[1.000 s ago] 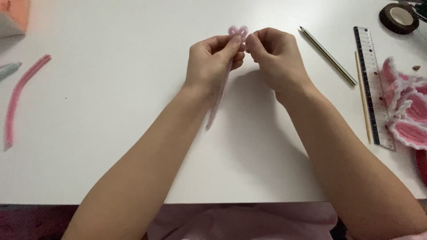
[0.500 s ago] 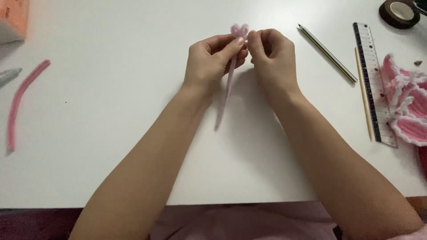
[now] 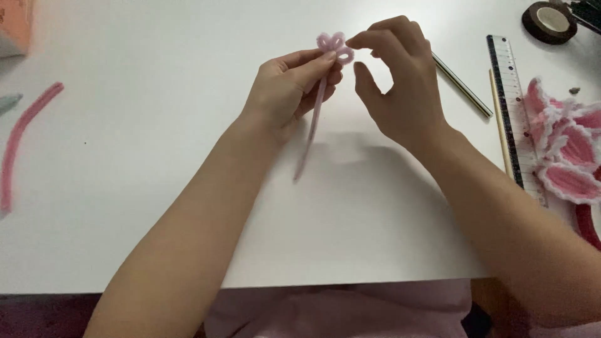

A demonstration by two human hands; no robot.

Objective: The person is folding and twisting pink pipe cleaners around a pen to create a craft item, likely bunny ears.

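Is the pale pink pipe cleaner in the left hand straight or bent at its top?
Bent: the pale pink pipe cleaner curls into small loops at its top, above the left hand.

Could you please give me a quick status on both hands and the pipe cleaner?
Left hand pinching pale pink pipe cleaner below its looped top. Right hand open, fingertips at the loops. Pencil beside right hand, not touching.

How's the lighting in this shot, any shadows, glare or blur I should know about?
Head view: soft, even light on the white table, no glare; a faint shadow lies under the hands, left hand and right hand; the pink pipe cleaner is fairly sharp, while the far corners look dimmer and slightly soft.
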